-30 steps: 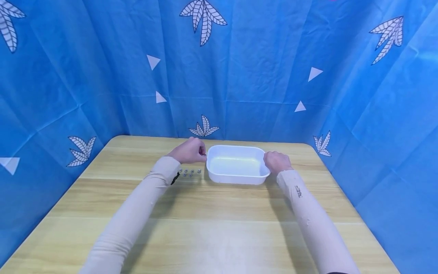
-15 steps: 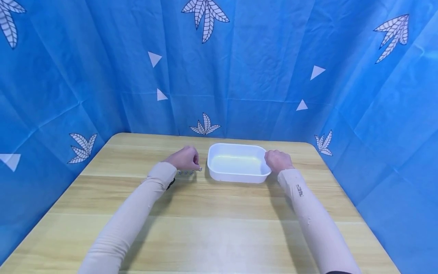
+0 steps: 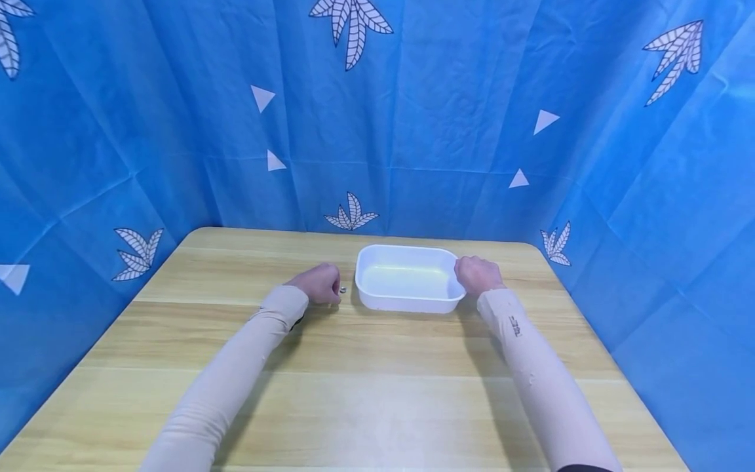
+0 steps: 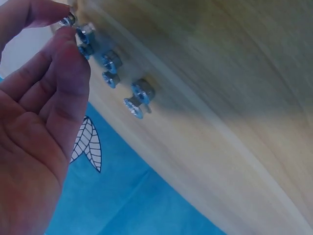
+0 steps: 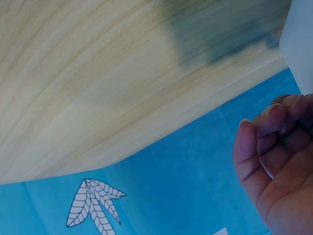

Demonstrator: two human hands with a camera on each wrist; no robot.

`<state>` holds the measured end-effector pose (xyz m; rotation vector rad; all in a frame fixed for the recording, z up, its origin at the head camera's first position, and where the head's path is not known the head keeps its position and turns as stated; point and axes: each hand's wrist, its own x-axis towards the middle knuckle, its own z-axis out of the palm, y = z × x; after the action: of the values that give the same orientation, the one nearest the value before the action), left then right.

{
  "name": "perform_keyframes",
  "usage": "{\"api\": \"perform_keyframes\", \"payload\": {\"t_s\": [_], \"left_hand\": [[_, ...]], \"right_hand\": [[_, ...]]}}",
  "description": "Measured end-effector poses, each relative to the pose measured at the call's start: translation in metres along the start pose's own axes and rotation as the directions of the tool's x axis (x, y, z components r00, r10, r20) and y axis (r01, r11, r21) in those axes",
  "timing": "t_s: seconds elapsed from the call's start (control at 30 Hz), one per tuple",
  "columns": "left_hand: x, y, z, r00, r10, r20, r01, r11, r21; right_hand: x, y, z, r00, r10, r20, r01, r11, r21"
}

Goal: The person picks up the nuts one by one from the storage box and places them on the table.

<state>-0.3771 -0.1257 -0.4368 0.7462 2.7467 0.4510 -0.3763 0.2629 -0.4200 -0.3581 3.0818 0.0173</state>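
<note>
My left hand is low over the table, left of the white plastic tub. In the left wrist view, its thumb and a fingertip pinch a small silvery nut. More metal nuts stand on the wood close to these fingers, roughly in two rows. From the head, one nut shows between this hand and the tub; the hand hides the others. My right hand grips the tub's right end, its fingers curled by the white wall in the right wrist view.
The wooden table has rounded far corners. Blue cloth with white leaf and triangle prints hangs behind it and along both sides. Both forearms, in light sleeves, reach across the table from the front.
My left hand has moved from the tub's left rim back left and nearer, down to the nuts. The right hand stays at the tub's right end, and the tub keeps its place.
</note>
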Motion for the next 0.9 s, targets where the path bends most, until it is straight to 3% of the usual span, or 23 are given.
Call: {"api": "perform_keyframes", "payload": {"t_s": [0.53,0.67,0.77,0.9], "left_hand": [[-0.008,-0.005,0.0,0.997,0.07,-0.038,-0.07,0.997,0.011],[-0.011,-0.006,-0.001,0.997,0.068,-0.042,-0.069,0.997,-0.028],[-0.013,-0.008,-0.005,0.996,0.049,-0.074,-0.055,0.996,-0.074],[-0.023,-0.006,-0.013,0.984,0.036,-0.176,-0.06,0.989,-0.134]], "right_hand": [[0.001,-0.005,-0.001,1.0,-0.009,-0.012,0.009,1.0,-0.017],[-0.001,-0.004,-0.001,1.0,-0.007,-0.03,0.007,1.0,-0.012],[-0.001,-0.004,-0.001,1.0,0.002,-0.03,-0.002,1.0,-0.006],[-0.001,-0.001,-0.001,0.999,0.018,-0.028,-0.019,1.0,-0.023]]}}
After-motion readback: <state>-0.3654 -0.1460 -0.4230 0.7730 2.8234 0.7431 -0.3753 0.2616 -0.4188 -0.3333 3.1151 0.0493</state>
